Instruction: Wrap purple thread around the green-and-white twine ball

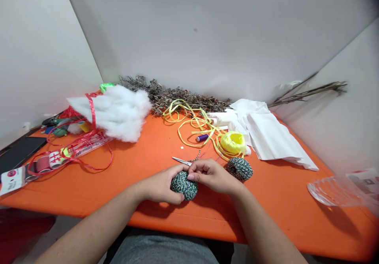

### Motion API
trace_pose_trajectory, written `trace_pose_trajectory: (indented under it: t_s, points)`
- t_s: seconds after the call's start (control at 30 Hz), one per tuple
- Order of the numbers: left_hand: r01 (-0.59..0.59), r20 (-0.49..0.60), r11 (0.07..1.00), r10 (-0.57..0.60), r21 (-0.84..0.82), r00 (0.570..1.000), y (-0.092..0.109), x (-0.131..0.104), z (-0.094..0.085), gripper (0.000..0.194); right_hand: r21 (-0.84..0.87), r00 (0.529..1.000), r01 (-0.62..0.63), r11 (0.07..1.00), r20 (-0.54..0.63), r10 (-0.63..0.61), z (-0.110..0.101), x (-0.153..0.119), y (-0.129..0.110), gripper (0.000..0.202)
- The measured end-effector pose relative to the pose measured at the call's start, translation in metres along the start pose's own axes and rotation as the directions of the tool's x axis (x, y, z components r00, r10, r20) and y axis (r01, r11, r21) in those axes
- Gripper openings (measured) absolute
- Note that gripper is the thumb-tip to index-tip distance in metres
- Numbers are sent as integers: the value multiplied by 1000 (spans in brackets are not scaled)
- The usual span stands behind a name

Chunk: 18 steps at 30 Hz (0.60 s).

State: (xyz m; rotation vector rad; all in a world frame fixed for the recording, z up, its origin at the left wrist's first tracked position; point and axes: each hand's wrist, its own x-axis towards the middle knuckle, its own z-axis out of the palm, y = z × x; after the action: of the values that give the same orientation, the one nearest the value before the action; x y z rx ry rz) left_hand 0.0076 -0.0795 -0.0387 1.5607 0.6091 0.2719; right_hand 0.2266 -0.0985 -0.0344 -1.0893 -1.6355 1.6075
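My left hand (161, 186) is wrapped round the left side of a ball of green-and-white twisted yarn (185, 187), just above the table's front edge. The fingers of my right hand (211, 174) are pinched together at the ball's upper right; whatever lies between them is too small to make out. Just beyond the hands lie scissors (181, 161), with silvery blades showing and the handles hidden behind my right hand. A second ball of the same yarn (239, 169) rests right of my right wrist. Behind the scissors, a purple thread spool (202, 138) lies on its side.
Yellow ribbon (189, 135) curls round a yellow roll (233, 142) on the orange table (142, 157). White stuffing (121, 112) and red ribbon (92, 110) are at left, dried twigs (177, 94) behind. White sheets (266, 133) and a clear plastic container (334, 191) stand at right.
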Motion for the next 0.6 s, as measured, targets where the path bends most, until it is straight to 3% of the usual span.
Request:
trace_pose_trajectory:
  t_s: [0.17,0.33,0.6]
  points:
    - [-9,-11,1000,9,23,1000,0,0,1,61,0,1000,-8,1000,-7,8,-1,1,0,42]
    - [-38,-131,987,59,153,990,-5,5,6,52,0,1000,-6,1000,-15,6,-2,2,1,42]
    - [-107,-80,972,126,207,989,-4,2,3,50,-20,1000,-5,1000,-11,5,-2,3,2,44]
